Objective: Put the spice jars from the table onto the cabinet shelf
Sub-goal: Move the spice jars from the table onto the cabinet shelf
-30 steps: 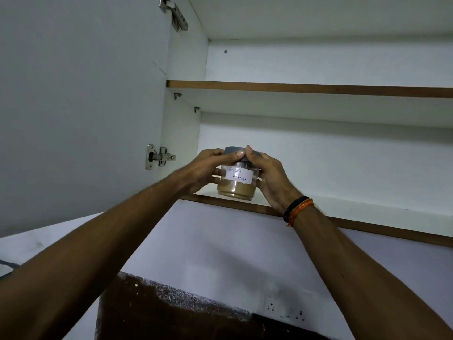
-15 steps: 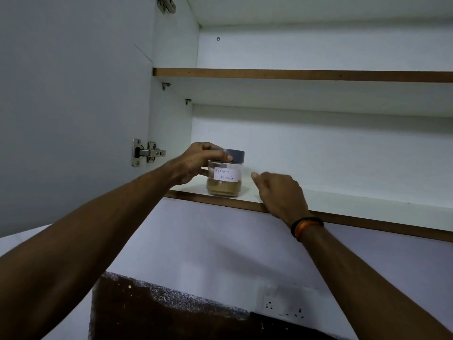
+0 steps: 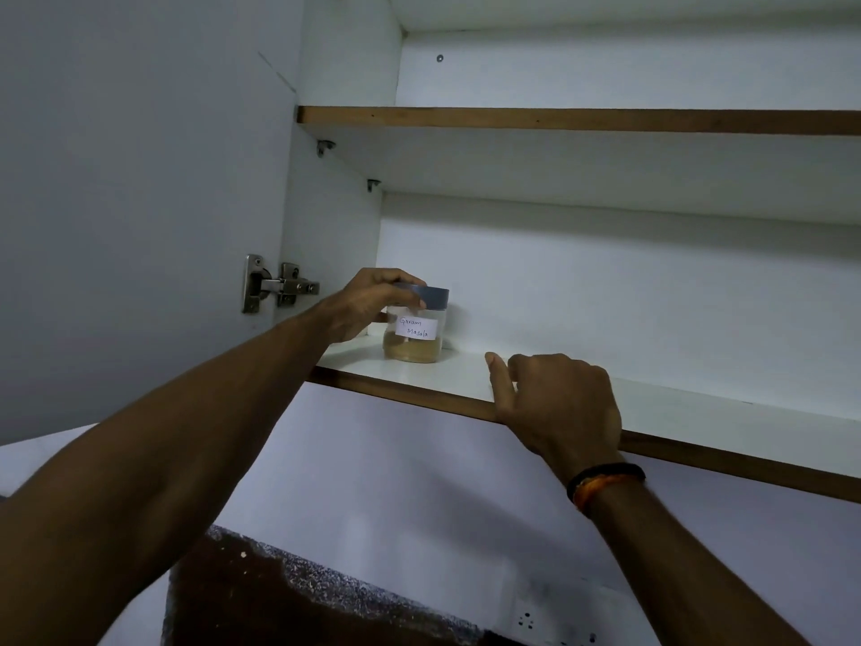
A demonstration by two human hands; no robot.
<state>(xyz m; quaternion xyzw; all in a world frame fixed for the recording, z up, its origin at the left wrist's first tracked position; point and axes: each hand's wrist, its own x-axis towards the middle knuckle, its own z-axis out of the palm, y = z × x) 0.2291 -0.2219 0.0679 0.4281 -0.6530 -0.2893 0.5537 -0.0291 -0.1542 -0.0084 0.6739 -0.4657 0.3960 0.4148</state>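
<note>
A clear spice jar (image 3: 416,340) with a grey lid, brown powder and a handwritten "Garam Masala" label stands upright on the lower cabinet shelf (image 3: 675,407), near its left end. My left hand (image 3: 368,303) grips the jar from the left, fingers over the lid. My right hand (image 3: 556,403) rests on the shelf's wooden front edge to the right of the jar, apart from it, fingers loosely curled and holding nothing. The table and any other jars are out of view.
The open cabinet door (image 3: 140,202) stands at the left, with a metal hinge (image 3: 275,285) close to my left wrist. An upper shelf (image 3: 577,119) runs above. Below are a white wall, a wall socket (image 3: 526,620) and a dark speckled surface (image 3: 289,594).
The jar went from being held in both hands at the shelf edge to standing further back on the shelf. My right hand let go and dropped to the shelf's front edge.
</note>
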